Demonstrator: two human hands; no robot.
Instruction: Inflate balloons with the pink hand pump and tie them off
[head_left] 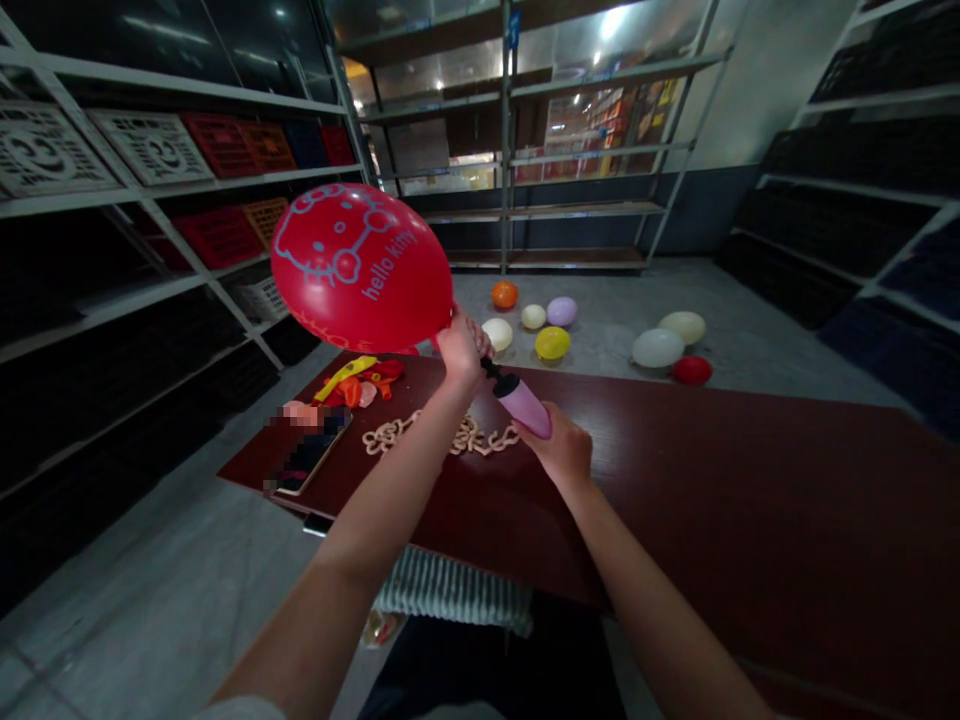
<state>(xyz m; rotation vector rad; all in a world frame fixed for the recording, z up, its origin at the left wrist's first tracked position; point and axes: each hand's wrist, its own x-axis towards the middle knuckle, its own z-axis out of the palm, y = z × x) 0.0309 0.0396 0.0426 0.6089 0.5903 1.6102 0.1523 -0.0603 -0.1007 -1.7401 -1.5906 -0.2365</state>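
Observation:
A large inflated red balloon (360,270) with a light-blue cat drawing and "hello kitty" lettering is raised over the table's far left side. My left hand (459,345) is closed around its neck, by the black nozzle of a pink balloon pump (525,403). My right hand (561,445) grips the pump's pink body from below. How the neck sits on the nozzle is hidden by my left fingers. Beneath my hands, beige curled pieces (472,436) lie in a loose row, partly covered by my left forearm.
The dark red table (712,480) carries limp uninflated balloons (360,385) and a phone (319,455) at its left end. Inflated balloons lie on the floor beyond, including a yellow one (553,343) and a white one (658,348). Metal shelving (506,150) and plastic crates (154,148) surround the area.

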